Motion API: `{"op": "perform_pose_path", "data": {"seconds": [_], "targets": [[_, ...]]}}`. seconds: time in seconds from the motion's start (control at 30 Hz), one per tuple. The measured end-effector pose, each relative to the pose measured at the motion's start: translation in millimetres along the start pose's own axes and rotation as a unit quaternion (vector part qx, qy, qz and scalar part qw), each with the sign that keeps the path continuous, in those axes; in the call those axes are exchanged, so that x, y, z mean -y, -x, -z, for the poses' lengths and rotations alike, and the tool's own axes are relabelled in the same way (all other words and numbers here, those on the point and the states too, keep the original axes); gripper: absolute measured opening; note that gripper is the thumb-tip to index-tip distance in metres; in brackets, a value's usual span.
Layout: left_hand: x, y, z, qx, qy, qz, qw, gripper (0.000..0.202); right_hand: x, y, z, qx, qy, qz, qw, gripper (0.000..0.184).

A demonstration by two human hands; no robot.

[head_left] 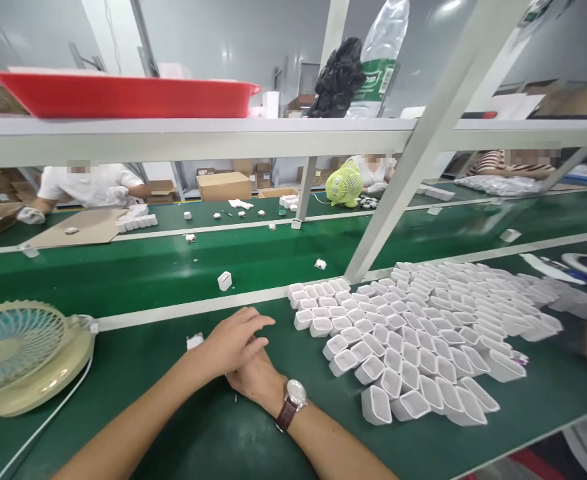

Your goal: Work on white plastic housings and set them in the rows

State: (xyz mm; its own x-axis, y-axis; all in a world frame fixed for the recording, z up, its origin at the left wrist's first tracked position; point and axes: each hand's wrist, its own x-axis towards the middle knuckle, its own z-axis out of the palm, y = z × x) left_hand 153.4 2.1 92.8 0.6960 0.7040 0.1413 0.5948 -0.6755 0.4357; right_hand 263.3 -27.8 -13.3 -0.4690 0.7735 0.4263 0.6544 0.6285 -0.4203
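My left hand (234,339) lies across my right hand (259,381) over the green work surface. Its fingers stretch to the right, apart, and hold nothing that I can see. My right hand comes from the lower right with a watch (296,395) on the wrist. Its fingers are mostly covered by the left hand, so their state is hidden. Just behind the left wrist is a small white piece (194,341), partly covered. To the right of my hands stand many white open-topped plastic cases (377,405), packed close together in rows.
A cream fan (8,353) with a white cord stands at left. On the green conveyor belt (138,270) lie a white case (224,281) and small white parts (320,264). A slanted post (398,200) holds the shelf with a red tray (138,97). Co-workers sit across.
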Motion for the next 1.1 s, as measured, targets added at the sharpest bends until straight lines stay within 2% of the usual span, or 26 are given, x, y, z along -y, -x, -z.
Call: {"op": "perform_pose_path", "data": {"seconds": [0.17, 0.27, 0.37, 0.47, 0.53, 0.63, 0.73, 0.83, 0.97, 1.1], "targets": [[-13.2, -53.9, -34.8, 0.03, -0.074, -0.041, 0.996, 0.038, -7.5, 9.2, -14.1, 0.048, 0.022, -0.003, 0.999, 0.033], [-12.1, -74.4, -48.8, 0.026, -0.09, -0.049, 0.994, 0.028, -9.6, 9.6, -16.1, 0.058, 0.025, 0.0, 0.998, 0.032], [-10.8, -83.2, -55.0, 0.021, -0.086, -0.053, 0.995, 0.012, -8.9, 7.7, -13.4, 0.057, 0.029, 0.003, 0.998, 0.029], [-8.5, -78.1, -48.9, 0.011, -0.077, -0.054, 0.996, 0.013, -6.2, 4.3, -8.2, 0.05, 0.03, 0.007, 0.998, 0.027], [-3.6, -66.3, -37.3, -0.025, -0.051, -0.053, 0.997, 0.015, -3.8, 1.5, -3.7, 0.039, 0.022, 0.016, 0.999, 0.028], [12.2, -36.1, -12.4, -0.139, 0.018, -0.031, 0.99, 0.014, -0.8, -2.0, 3.6, 0.016, 0.0, 0.032, 0.999, 0.025], [36.3, 6.6, 12.6, -0.236, 0.049, 0.04, 0.97, 0.015, -0.2, -3.3, 9.1, -0.007, -0.017, 0.037, 0.999, 0.023], [62.1, 55.1, 26.0, -0.27, 0.045, 0.127, 0.953, 0.019, -1.2, -3.4, 12.0, -0.022, -0.028, 0.042, 0.998, 0.03], [87.3, 110.3, 18.7, -0.277, 0.04, 0.186, 0.942, 0.021, -1.1, -5.2, 14.2, -0.039, -0.034, 0.046, 0.998, 0.03], [97.6, 139.9, 0.2, -0.273, 0.066, 0.199, 0.939, 0.018, 6.1, -11.6, 16.7, -0.05, -0.032, 0.044, 0.997, 0.025]]}}
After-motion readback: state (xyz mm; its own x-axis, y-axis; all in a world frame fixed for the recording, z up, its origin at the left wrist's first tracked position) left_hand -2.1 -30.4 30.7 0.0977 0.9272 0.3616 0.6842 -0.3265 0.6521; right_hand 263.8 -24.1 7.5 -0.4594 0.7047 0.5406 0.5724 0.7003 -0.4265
